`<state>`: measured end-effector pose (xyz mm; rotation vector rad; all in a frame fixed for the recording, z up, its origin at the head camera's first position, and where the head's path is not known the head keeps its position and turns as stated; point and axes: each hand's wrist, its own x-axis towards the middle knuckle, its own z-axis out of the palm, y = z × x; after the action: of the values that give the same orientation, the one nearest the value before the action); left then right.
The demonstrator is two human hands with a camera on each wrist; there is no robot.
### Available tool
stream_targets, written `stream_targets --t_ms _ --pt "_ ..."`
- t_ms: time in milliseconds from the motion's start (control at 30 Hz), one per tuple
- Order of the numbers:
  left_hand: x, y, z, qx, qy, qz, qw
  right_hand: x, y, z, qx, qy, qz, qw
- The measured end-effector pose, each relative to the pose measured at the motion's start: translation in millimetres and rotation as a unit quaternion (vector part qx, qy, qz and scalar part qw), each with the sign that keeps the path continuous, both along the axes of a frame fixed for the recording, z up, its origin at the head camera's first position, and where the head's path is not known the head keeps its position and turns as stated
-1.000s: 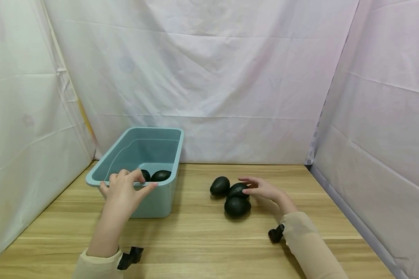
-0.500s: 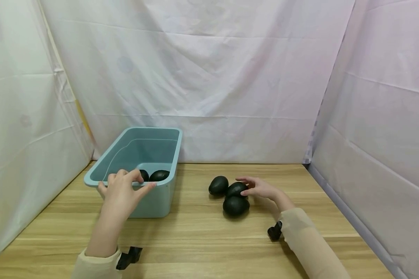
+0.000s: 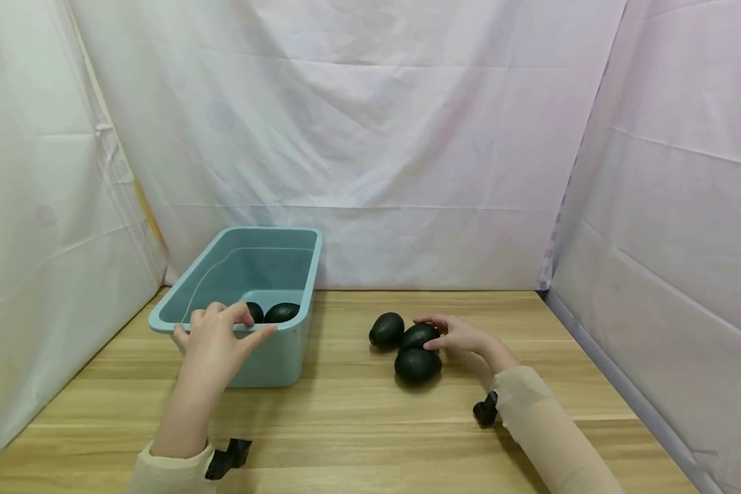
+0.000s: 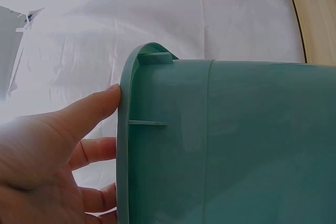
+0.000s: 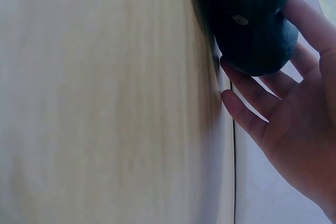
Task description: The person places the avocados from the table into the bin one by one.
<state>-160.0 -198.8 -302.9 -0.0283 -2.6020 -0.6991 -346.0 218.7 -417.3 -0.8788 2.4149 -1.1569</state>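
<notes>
My left hand (image 3: 213,346) holds the near rim of a blue-green plastic bin (image 3: 268,357). Its thumb lies outside the rim, and the fingers reach over the edge. Two dark avocados are visible in the bin, one (image 3: 282,313) in full view and another (image 3: 256,312) partly behind my fingers. On the table, three more avocados sit clustered. My right hand (image 3: 460,336) curls its thumb and fingers round the right side of the middle avocado (image 3: 416,336). The front avocado (image 3: 418,367) touches that one, while the left avocado (image 3: 386,330) lies just behind.
The wood-grain table (image 3: 358,432) reaches back to a white hanging cloth (image 3: 370,137). Cloth also encloses the left and right sides. Black pieces (image 3: 228,458) are strapped at both cuffs.
My right hand has drawn slightly left, its thumb and fingers closer round the middle avocado. The left hand stays on the rim. The head view has shifted a little.
</notes>
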Motion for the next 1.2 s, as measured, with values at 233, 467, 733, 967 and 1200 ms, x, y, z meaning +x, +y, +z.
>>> stream_targets --t_ms 233,467,733,967,1200 --pt "-0.4 -1.0 0.2 0.001 -0.004 0.001 1.0000 -2.2 0.5 -1.6 -0.004 0.012 0.002 1.000" --pt "-0.1 -1.2 1.0 -0.001 -0.008 0.003 1.0000 -3.6 0.9 -3.9 -0.003 0.020 0.001 1.000" --pt "-0.2 -0.7 2.3 0.002 -0.004 0.002 1.0000 0.0 -0.7 0.1 -0.018 0.034 -0.005 0.999" --pt "-0.1 -0.1 2.8 0.002 -0.001 0.003 1.0000 -2.2 -0.3 -1.4 -0.032 0.042 -0.011 0.999" --pt "0.2 -0.1 2.3 -0.001 -0.002 0.004 1.0000 1.0 -1.6 1.6 -0.049 0.044 -0.020 0.998"
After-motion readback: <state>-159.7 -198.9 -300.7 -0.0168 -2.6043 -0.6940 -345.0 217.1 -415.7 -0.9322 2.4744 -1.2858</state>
